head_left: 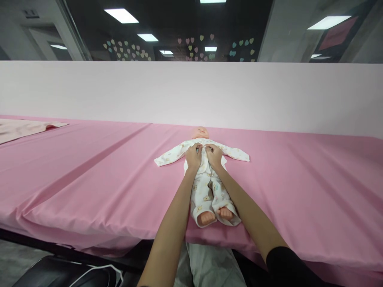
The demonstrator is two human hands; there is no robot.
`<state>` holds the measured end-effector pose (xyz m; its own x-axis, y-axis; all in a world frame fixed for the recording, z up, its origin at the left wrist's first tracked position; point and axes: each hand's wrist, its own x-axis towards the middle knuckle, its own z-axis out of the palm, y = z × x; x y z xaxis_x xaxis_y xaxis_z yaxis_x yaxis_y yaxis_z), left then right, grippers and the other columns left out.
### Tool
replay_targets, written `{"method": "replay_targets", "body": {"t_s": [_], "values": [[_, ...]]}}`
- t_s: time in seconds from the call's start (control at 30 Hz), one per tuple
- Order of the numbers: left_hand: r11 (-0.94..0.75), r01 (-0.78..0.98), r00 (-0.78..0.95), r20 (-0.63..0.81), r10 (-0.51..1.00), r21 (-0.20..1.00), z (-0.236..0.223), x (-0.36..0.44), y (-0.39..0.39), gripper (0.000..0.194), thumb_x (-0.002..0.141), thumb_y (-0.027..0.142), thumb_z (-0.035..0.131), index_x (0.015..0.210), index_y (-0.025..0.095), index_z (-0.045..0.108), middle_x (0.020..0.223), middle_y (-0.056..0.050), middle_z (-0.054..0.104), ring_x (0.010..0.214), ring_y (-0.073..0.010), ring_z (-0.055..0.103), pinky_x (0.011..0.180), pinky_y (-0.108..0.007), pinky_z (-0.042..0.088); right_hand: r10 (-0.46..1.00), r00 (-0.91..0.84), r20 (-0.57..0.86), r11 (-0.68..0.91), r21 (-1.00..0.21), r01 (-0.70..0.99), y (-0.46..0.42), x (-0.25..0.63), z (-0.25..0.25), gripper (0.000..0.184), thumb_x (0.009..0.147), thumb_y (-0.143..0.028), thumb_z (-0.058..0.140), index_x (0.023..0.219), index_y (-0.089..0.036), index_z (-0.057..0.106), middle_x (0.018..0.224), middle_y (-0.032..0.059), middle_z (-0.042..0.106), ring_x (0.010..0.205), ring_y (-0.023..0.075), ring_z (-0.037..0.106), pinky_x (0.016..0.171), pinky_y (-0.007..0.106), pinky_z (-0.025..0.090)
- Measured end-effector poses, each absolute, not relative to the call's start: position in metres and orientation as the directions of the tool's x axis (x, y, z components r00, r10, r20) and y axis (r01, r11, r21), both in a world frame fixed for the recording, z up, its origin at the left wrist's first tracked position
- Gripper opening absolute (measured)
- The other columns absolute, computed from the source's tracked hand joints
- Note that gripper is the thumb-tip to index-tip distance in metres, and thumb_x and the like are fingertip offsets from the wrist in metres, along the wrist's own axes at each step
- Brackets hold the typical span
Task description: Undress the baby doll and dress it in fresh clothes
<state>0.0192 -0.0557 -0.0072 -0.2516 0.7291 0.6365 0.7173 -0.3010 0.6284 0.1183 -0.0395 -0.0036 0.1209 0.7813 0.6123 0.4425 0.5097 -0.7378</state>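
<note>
1. Pink cover [89, 171]: lies creased over the work surface and overhangs the near edge.
2. White wall [191, 95]: runs behind the cover, below dark glass [179, 20] that shows bright light panels.
3. Doll [200, 132]: lies face up near the middle of the cover, head toward the wall, feet toward the person.
4. White top [204, 164]: covers the doll's torso; sleeves are spread to both sides.
5. Printed trousers [203, 195]: cover the legs; small figures repeat on pale fabric, and any lettering is too small to read. Both feet show at the cuffs.
6. Right hand [214, 155]: fingers are curled closed, pinching the top's front at the chest.
7. Left hand [194, 154]: fingers pinch the top just beside the right; fingertips are partly hidden.
8. Sign [30, 14]: upper left; its marks are illegible.
</note>
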Motion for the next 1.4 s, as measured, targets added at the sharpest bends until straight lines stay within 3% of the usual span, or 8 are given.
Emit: {"method": "replay_targets", "body": {"t_s": [0.13,0.4,0.57,0.8,1.17,1.4], "values": [[-0.313,0.655,-0.283,0.607,0.743,0.688,-0.0076,0.0176,-0.0542,0.017,0.086,0.025,0.049,0.094,0.022,0.064,0.091,-0.001,0.069,0.089,-0.0157,0.062,0.082,-0.026,0.044,0.789,0.09,0.608,0.492,-0.712,0.501,-0.0387,0.1181,-0.0033,0.037,0.088,-0.035,0.037,0.067,-0.018,0.063,0.065,0.0007,0.062,0.064,0.0149,0.054,0.065,0.025,0.038],[-0.251,0.593,-0.346,0.523,0.779,0.766,-0.001,0.0195,-0.0592,0.028,0.086,0.036,0.049,0.101,0.019,0.065,0.089,-0.005,0.071,0.09,-0.0184,0.064,0.085,-0.028,0.044,0.774,-0.037,0.633,0.554,-0.646,0.525,-0.0311,0.1154,-0.0053,0.009,0.076,-0.021,0.052,0.075,-0.019,0.06,0.083,0.0018,0.064,0.081,0.0165,0.056,0.076,0.026,0.041],[-0.237,0.52,-0.37,0.467,0.803,0.82,-0.0002,0.0174,-0.0583,0.03,0.082,0.037,0.056,0.104,0.019,0.064,0.086,-0.005,0.071,0.089,-0.0184,0.065,0.083,-0.028,0.044,0.755,-0.03,0.655,0.564,-0.626,0.539,-0.0316,0.1147,-0.0052,0.006,0.074,-0.019,0.053,0.072,-0.019,0.059,0.079,0.0012,0.063,0.079,0.0165,0.056,0.074,0.027,0.041],[-0.219,0.495,-0.41,0.448,0.795,0.841,0.0005,0.0177,-0.0577,0.022,0.078,0.027,0.058,0.097,0.019,0.066,0.082,-0.002,0.071,0.085,-0.0163,0.066,0.082,-0.025,0.045,0.838,0.039,0.545,0.463,-0.747,0.477,-0.034,0.1125,-0.002,0.005,0.071,-0.022,0.058,0.071,-0.019,0.062,0.077,0.0006,0.067,0.074,0.0159,0.06,0.072,0.027,0.043],[-0.263,0.464,-0.448,0.48,0.754,0.846,-0.0032,0.0191,-0.0591,0.029,0.075,0.017,0.058,0.104,0.019,0.06,0.084,-0.003,0.072,0.09,-0.0168,0.065,0.084,-0.027,0.044,0.814,0.048,0.578,0.482,-0.72,0.499,-0.0327,0.1095,-0.0036,0.007,0.072,-0.024,0.054,0.071,-0.019,0.059,0.075,0.0007,0.064,0.074,0.018,0.059,0.072,0.03,0.042],[-0.281,0.393,-0.452,0.451,0.77,0.875,-0.0045,0.0165,-0.0563,0.023,0.076,0.027,0.062,0.097,0.017,0.062,0.079,-0.005,0.071,0.08,-0.0177,0.066,0.078,-0.027,0.046,0.813,0.032,0.582,0.494,-0.718,0.49,-0.0328,0.1088,-0.0037,0.006,0.07,-0.023,0.056,0.068,-0.019,0.059,0.074,0.0017,0.064,0.072,0.0181,0.059,0.071,0.031,0.043]]}}
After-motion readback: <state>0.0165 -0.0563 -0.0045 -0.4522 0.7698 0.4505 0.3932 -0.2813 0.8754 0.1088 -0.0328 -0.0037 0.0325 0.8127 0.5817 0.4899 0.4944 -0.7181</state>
